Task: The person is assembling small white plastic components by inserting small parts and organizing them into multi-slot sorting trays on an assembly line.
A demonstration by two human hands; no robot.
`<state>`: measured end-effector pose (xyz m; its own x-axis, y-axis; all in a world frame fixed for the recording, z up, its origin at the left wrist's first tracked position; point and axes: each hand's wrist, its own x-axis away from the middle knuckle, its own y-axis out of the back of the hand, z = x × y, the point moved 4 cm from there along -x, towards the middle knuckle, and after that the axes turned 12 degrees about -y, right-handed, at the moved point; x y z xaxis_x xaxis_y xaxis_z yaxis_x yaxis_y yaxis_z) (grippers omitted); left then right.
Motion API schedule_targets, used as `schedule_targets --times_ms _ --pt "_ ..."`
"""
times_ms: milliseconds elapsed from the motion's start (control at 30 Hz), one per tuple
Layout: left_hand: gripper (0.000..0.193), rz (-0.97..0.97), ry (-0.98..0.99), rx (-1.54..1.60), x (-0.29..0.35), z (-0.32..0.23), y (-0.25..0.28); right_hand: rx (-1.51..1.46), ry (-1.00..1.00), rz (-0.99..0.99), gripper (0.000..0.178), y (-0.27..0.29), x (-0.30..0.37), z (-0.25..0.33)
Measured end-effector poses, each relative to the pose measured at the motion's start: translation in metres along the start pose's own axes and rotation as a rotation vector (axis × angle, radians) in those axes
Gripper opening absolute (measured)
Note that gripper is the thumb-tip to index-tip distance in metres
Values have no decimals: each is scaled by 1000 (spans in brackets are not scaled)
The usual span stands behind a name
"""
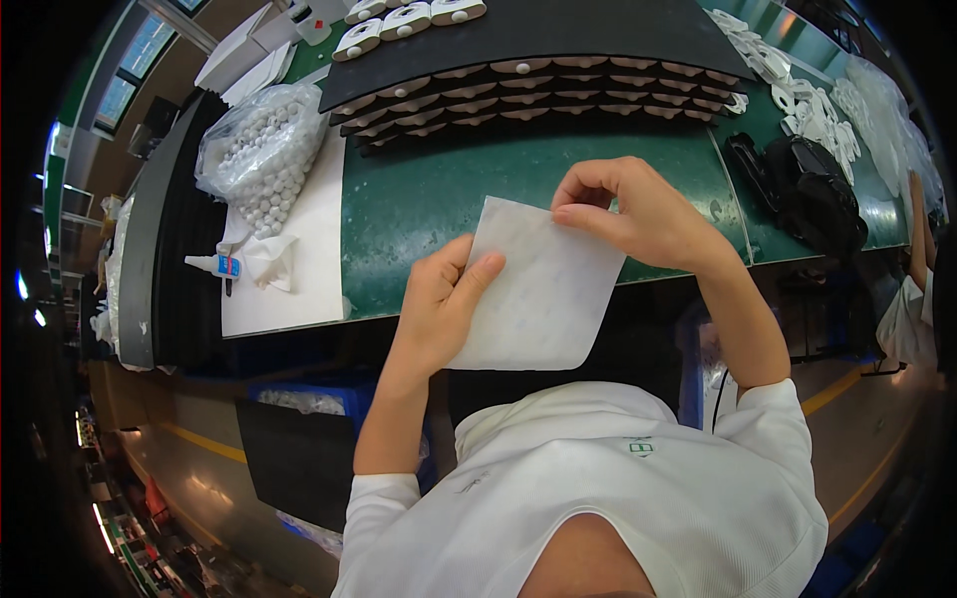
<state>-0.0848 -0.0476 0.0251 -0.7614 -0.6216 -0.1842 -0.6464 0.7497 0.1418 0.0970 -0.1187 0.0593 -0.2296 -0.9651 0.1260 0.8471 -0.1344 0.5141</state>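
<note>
A white, roughly square sheet (538,289), paper or thin cloth, is held up in front of my body, over the near edge of the green table. Along its left edge my left hand (439,304) grips it, thumb flat on the face and fingers behind. My right hand (623,214) pinches the sheet's upper edge between thumb and fingertips, towards its right corner. The fingers behind the sheet are hidden.
Stacked black trays (538,80) fill the table's far side, with white parts (407,22) on top. To the left are a bag of white balls (264,149), a small glue bottle (214,266) and crumpled tissue (269,261). A black bag (812,194) lies right; another person's arm (917,229) shows beyond.
</note>
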Motion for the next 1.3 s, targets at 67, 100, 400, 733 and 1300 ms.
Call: schedule_targets --times_ms 67,100,400,733,1300 --pt "20 54 62 102 -8 0 0 -9 -22 40 13 -1 -2 -6" --pt "20 54 60 101 -14 0 3 -85 -63 65 13 -1 -3 -11" --pt "22 160 -86 -238 -60 0 20 -161 -231 -122 15 19 -17 -52" --pt "58 612 -735 -831 -26 -21 -35 78 -310 -404 21 54 -29 -104" --pt "95 1018 -739 -966 -25 18 -21 311 -274 -579 17 51 -26 -94"
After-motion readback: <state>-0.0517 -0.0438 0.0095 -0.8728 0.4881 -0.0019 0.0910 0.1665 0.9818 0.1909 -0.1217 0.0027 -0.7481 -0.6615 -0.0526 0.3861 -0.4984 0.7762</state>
